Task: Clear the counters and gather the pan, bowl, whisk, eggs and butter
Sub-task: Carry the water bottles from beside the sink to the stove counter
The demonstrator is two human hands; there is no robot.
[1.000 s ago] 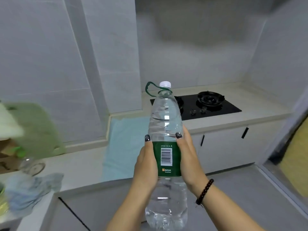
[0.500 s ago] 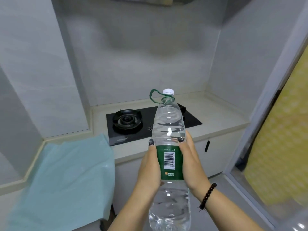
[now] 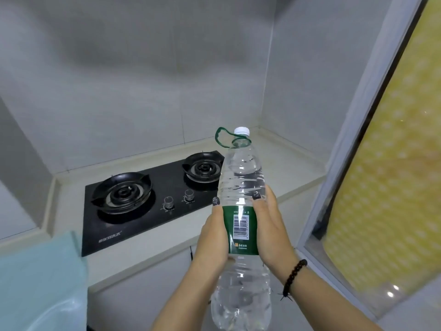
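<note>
A large clear plastic water bottle (image 3: 241,235) with a green label and white cap stands upright in mid-air, pressed between the left hand (image 3: 213,237) and right hand (image 3: 272,230), each grip clasping its sides. A dark beaded bracelet (image 3: 294,276) circles the right wrist. Low at the left lies a pale blue cloth (image 3: 40,280). Beyond, on the light stone desk (image 3: 286,168), sits a black glass two-burner gas hob (image 3: 148,201).

The water bottle (image 3: 241,187) carries a green label (image 3: 240,229) with a white barcode panel; the digits beside the bars are too small to read. At the label's six o'clock sit a small orange logo and pale characters, not legible. The black gas hob (image 3: 152,199) shows white brand lettering at its seven o'clock corner, too blurred to read.
</note>
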